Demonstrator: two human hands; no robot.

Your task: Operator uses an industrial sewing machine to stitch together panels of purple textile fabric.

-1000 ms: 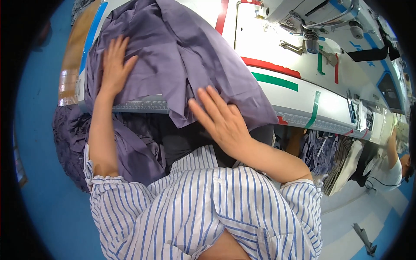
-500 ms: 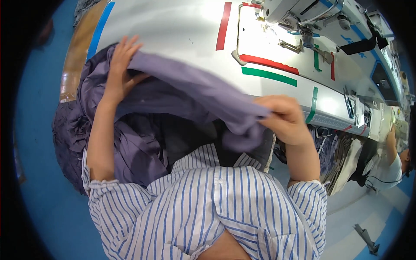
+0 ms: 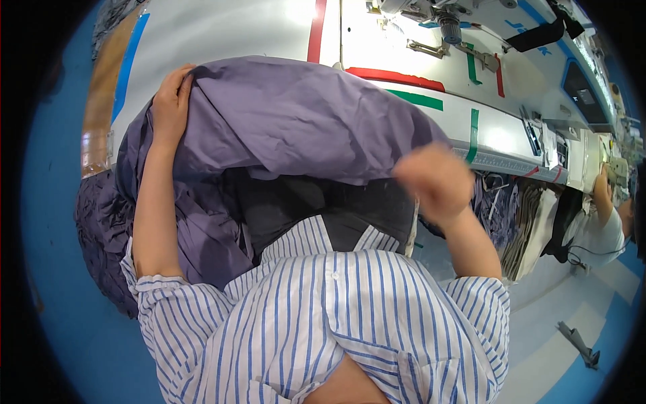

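Far left: left hand (image 3: 169,116) near the surface's left end, thumb and fingers drawn together, apparently pinching the upper left edge of a broad, soft purple woven cloth (image 3: 303,118). Cloth arches over the near edge of the white, glossy tabletop (image 3: 222,30), its lower border sagging towards the lap. Right hand (image 3: 441,185) at the cloth's right end, blurred, fingers looking curled; cannot tell whether it has hold of fabric.

Handling, my judgement: a light pinch at left should anchor the edge; an even pull at right would draw out the slack and diagonal creases. Too hard a tug could skew it. Flat fingers suit smoothing better than fingertips.

Edges: blue tape strip (image 3: 131,64) beside the left edge; crumpled dark purple fabric heap (image 3: 104,242) below the near left corner, a likely snag for the trailing cloth. White surface shows beyond the cloth's far border, giving room that way. Rightward is tighter: red tape strip (image 3: 397,79), green tape strip (image 3: 420,100), then the white sewing machine (image 3: 494,17) towards the far right; metal parts there could catch a loose fold.
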